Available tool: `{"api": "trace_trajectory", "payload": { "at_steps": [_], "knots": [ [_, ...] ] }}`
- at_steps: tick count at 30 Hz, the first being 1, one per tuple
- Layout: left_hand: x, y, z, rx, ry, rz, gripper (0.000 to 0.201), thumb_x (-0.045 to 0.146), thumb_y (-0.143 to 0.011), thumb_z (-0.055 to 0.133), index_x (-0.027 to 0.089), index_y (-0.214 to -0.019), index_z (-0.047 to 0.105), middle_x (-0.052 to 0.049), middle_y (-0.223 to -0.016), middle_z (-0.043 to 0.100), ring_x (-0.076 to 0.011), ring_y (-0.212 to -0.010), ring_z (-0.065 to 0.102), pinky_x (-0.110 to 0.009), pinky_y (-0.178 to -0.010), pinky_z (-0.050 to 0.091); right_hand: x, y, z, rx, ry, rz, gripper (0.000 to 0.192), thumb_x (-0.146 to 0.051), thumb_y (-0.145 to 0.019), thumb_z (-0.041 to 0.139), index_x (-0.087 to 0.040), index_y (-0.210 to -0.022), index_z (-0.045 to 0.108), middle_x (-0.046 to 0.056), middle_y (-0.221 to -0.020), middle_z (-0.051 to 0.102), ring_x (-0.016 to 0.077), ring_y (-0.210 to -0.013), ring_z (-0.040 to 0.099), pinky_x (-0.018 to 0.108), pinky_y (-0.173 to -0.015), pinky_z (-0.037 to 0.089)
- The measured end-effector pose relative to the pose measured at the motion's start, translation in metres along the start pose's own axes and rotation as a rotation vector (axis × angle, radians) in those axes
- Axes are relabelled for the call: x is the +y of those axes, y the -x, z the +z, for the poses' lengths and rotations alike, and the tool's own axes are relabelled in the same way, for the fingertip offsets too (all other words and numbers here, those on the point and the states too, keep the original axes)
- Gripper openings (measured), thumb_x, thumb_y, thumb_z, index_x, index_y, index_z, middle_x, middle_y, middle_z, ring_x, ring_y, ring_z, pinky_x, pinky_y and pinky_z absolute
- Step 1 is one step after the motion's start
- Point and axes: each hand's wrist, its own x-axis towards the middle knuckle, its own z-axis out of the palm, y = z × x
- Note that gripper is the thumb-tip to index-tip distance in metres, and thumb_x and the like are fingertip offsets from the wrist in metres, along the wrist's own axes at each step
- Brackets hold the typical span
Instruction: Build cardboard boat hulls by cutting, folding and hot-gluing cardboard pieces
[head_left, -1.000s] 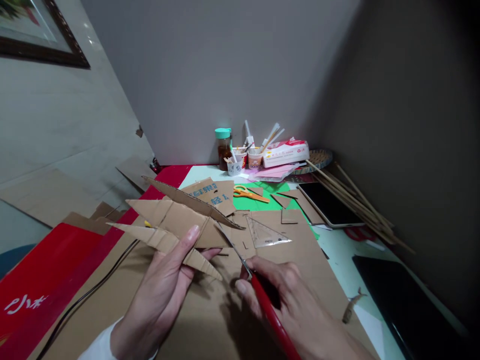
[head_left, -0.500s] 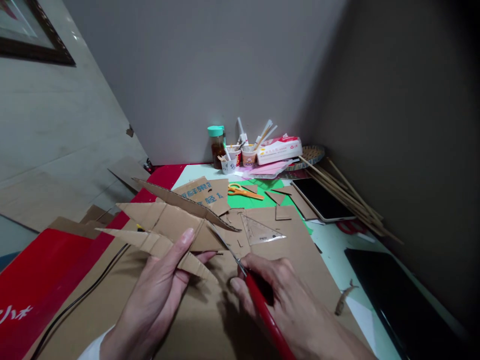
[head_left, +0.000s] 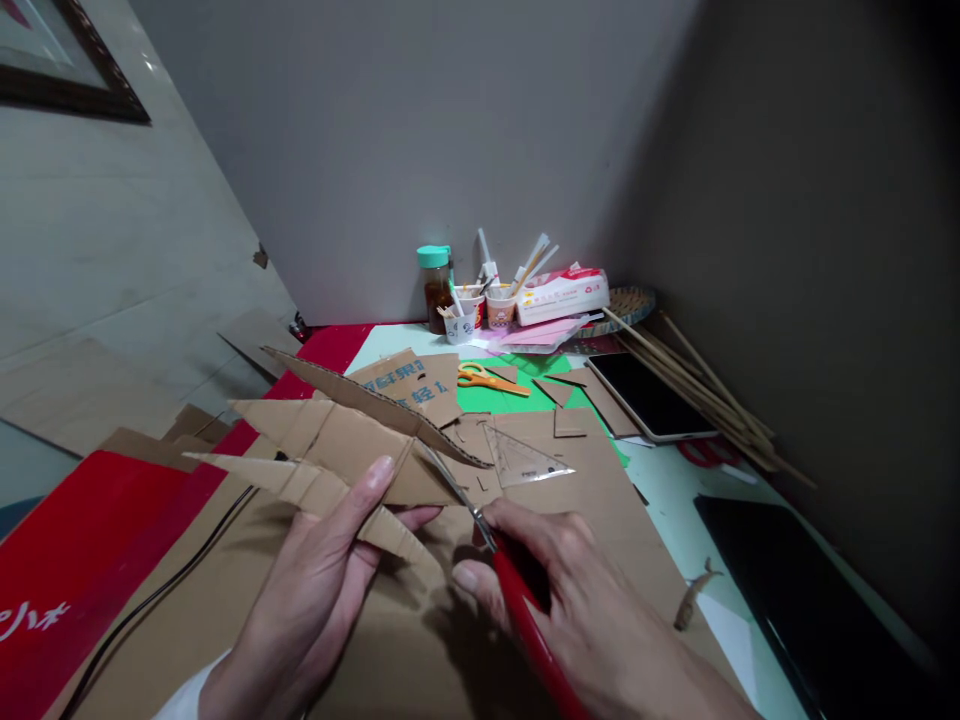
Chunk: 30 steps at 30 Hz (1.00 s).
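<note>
Shifted since half a second earlier: right thumb, spread farther from the forefinger, and, very slightly, the folded cardboard piece [head_left: 345,435]. Head view, the only one: piece aloft above a brown cardboard sheet [head_left: 405,665], broad central panel between two slender, pointed flaps. Left hand [head_left: 319,580] clamped on the near side of the piece, thumb on top, remaining fingers beneath and partly hidden. Right hand [head_left: 581,585] wrapped round red-handled scissors [head_left: 519,598], blades slanting across the panel's right end; lower blade, and hence its contact with the cardboard, impossible to make out. Beyond, flat on the sheet: clear set square [head_left: 529,467]; farther off, orange scissors [head_left: 491,382] on a green sheet [head_left: 495,404]. Chief hazard, by judgement: a nick to the left fingertips, protruding below the panel near the blades. Probable cause: a slip, or a roll of the piece, given support from one side only. Second hazard: a ragged or wandering edge, from corrugation crushing under slanted blades. Third: accidental scoring of the far flap, close beside the blade tips. Fourth: a crease in the near flap, from too firm a left-thumb pinch.
</note>
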Motion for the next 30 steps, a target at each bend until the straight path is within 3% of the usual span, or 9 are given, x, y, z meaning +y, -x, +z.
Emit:
{"api": "trace_trajectory", "payload": {
  "at_steps": [8,15,20,24,30],
  "knots": [
    [0.0,0.0,0.0,0.047,-0.023,0.053,0.032,0.018,-0.069,0.082,0.023,-0.1,0.073,-0.001,-0.08,0.079,-0.032,-0.117,0.067,-0.032,-0.077,0.066,0.009,-0.001,0.01,0.069,0.0,-0.121,0.033,-0.04,-0.097,0.042,-0.022,-0.073,0.056,-0.001,-0.063,0.059,0.0149,-0.061,0.055,0.026,-0.056,0.038],
    [-0.002,0.0,0.0,0.009,-0.029,0.001,0.028,0.027,-0.074,0.08,0.025,-0.102,0.074,-0.002,-0.104,0.08,-0.0328,-0.108,0.071,-0.037,-0.081,0.065,0.011,-0.005,0.004,0.029,-0.018,-0.034,0.032,-0.05,-0.093,0.051,-0.024,-0.079,0.062,0.001,-0.07,0.063,0.0204,-0.077,0.058,0.029,-0.065,0.042],
    [0.003,0.005,0.004,-0.015,-0.05,-0.01,0.024,0.02,-0.067,0.08,0.022,-0.09,0.075,-0.004,-0.098,0.081,-0.0341,-0.093,0.076,-0.04,-0.08,0.065,0.007,-0.006,0.004,-0.001,-0.033,0.002,0.034,-0.054,-0.092,0.051,-0.024,-0.08,0.061,0.001,-0.074,0.064,0.0218,-0.079,0.057,0.032,-0.069,0.043],
    [0.003,0.008,0.004,0.006,-0.054,-0.021,0.019,0.019,-0.066,0.081,0.022,-0.083,0.074,-0.004,-0.095,0.081,-0.0334,-0.092,0.076,-0.038,-0.078,0.065,0.008,-0.002,0.008,0.044,-0.003,-0.029,0.035,-0.049,-0.096,0.044,-0.023,-0.078,0.059,0.002,-0.071,0.061,0.0194,-0.073,0.055,0.031,-0.066,0.041],
    [-0.002,0.004,-0.002,-0.008,-0.031,-0.012,0.03,0.026,-0.072,0.081,0.021,-0.101,0.075,-0.004,-0.102,0.08,-0.0335,-0.1,0.074,-0.04,-0.084,0.064,0.012,0.0,0.012,0.075,0.015,-0.083,0.033,-0.044,-0.098,0.043,-0.023,-0.078,0.059,0.0,-0.067,0.059,0.0168,-0.066,0.054,0.028,-0.061,0.039]
  ]
}}
